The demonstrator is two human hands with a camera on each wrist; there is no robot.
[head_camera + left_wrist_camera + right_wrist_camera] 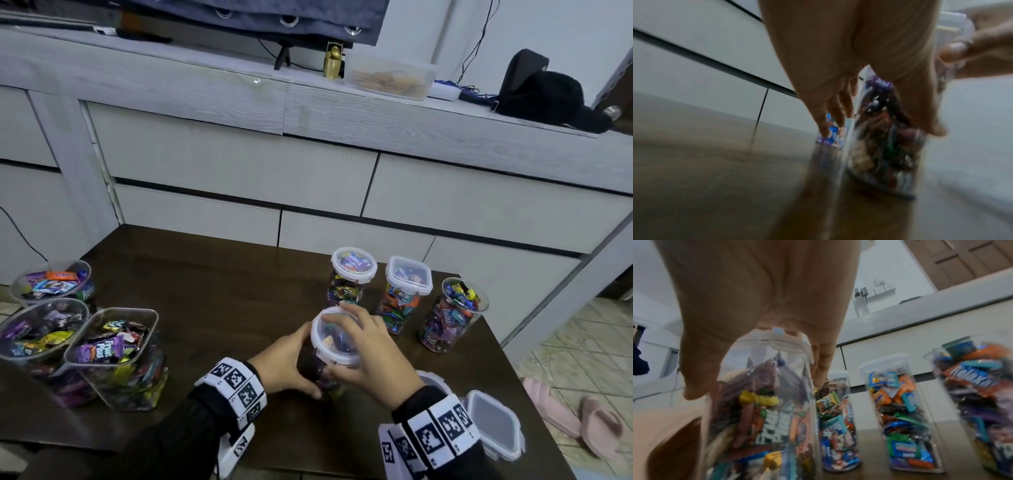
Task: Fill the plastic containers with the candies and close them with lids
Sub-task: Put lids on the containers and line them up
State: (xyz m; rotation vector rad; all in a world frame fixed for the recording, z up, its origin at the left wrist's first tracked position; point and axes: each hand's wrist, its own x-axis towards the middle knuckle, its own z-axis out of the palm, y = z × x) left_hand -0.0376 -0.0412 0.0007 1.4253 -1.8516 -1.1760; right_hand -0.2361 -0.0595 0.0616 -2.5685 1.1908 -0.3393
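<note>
A clear round candy-filled container stands on the dark wooden table, in the middle near the front. My left hand grips its body from the left, fingers and thumb wrapped round it. A clear round lid sits on its mouth. My right hand holds the lid from the right, with fingers over its far rim and thumb at the near side. In the right wrist view the lid lies under my palm, with the candies below it.
Two lidded containers and an open full one stand at the back right. Three open containers of candies crowd the left edge. Spare lids lie at the front right corner. A white drawer unit is behind.
</note>
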